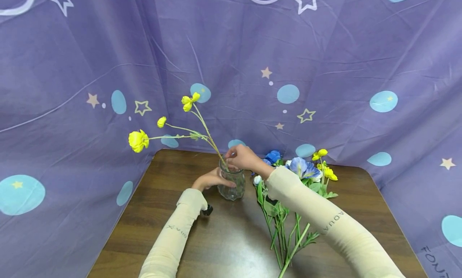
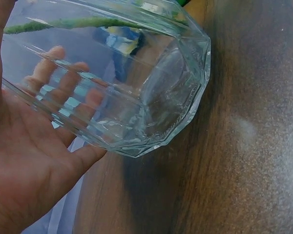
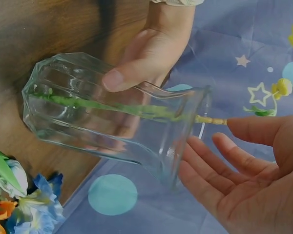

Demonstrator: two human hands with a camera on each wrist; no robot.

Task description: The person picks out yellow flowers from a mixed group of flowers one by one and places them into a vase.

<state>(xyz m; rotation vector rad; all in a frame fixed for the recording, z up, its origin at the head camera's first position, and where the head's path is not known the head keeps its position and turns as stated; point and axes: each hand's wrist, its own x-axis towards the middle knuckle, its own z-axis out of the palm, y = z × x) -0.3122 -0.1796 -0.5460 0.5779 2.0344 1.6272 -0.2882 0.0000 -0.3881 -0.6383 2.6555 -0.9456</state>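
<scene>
In the head view, a clear faceted glass vase stands on the wooden table. My left hand holds its side, the thumb across the near face and the fingers around the far side, visible through the glass. A yellow flower on a branching stem leans left out of the mouth; its green lower stem reaches down inside the vase. At the rim, my right hand has its thumb against the stem and its other fingers spread loosely beside the glass, a gap showing between thumb and index finger.
Right of the vase, under my right forearm, lies a bunch of artificial flowers: blue blooms, yellow blooms and a white bud, their green stems towards the front edge. A purple patterned curtain hangs behind the table.
</scene>
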